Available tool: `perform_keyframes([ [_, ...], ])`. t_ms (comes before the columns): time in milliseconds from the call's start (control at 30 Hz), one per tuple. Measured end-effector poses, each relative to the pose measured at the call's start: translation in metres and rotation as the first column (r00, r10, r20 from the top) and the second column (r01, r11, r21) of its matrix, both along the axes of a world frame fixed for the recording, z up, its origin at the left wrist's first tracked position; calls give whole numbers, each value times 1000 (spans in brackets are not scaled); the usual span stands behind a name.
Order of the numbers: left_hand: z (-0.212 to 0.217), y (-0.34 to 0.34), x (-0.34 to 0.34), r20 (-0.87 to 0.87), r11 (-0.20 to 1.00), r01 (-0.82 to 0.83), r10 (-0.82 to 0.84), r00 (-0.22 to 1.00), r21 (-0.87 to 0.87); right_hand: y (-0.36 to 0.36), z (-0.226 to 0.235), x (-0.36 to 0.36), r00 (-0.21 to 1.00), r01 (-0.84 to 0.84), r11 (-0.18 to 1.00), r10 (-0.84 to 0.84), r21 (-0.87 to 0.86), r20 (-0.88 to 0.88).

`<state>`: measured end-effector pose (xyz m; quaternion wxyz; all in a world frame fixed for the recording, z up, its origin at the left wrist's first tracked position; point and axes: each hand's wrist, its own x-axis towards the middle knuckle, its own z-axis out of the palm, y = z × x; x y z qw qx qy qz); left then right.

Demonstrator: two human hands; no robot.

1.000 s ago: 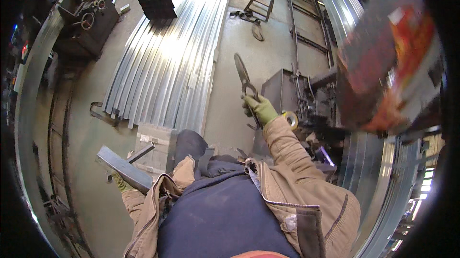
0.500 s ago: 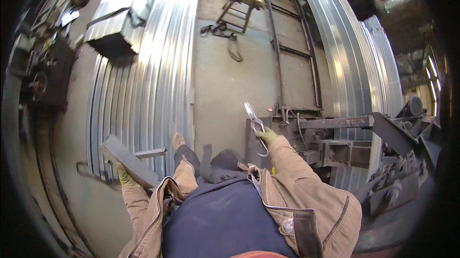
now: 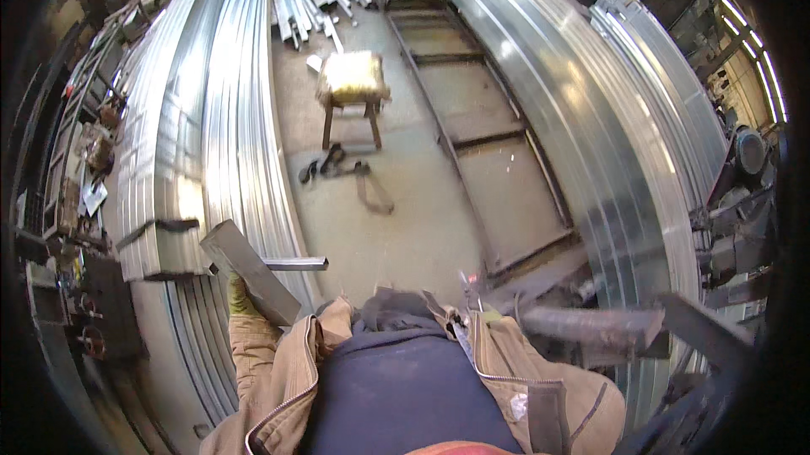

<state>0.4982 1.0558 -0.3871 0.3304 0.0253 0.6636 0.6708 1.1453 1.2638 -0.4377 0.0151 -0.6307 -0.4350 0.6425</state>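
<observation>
Gloved left hand [image 3: 240,296] grips a flat grey steel bar [image 3: 250,271] at eight o'clock, carried beside the stacked galvanised channels [image 3: 211,143]. Right hand hides at the jacket edge; its grip cannot be told. Nothing looks placed yet.

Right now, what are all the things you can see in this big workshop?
Ribbed metal sheets: a long stack, shiny silver, on the left.
Curved metal sheets: a long stack, shiny silver, on the right.
Stool: one, yellowish top with dark legs, on the floor ahead.
Straps: a small dark heap, on the floor in front of the stool.
Steel frame: one, dark, flat on the floor between the stacks.
Flat metal bar: one, grey, in the left hand.
Pliers-like tool: one, at the right hand, mostly hidden.
Left hand: green glove, grips the bar.
Right hand: barely in view.
</observation>
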Motion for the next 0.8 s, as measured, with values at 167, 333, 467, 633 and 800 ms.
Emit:
perform_keyframes([
  [167,22,159,-44,-102,997,74,-73,992,9,201,88,-94,940,325,886,-266,330,-213],
  [333,4,332,-105,-162,991,131,-127,979,11,387,143,-151,962,249,968,-242,37,-130],
  [467,-8,468,-143,-166,988,157,-154,974,3,474,129,-164,968,174,943,-216,284,127],
  [633,0,628,-191,-193,974,227,-227,954,-21,549,91,-170,933,246,923,-308,296,187],
  [800,-6,778,-238,-240,967,248,-255,937,-61,709,68,-203,954,131,920,-219,369,206],
])
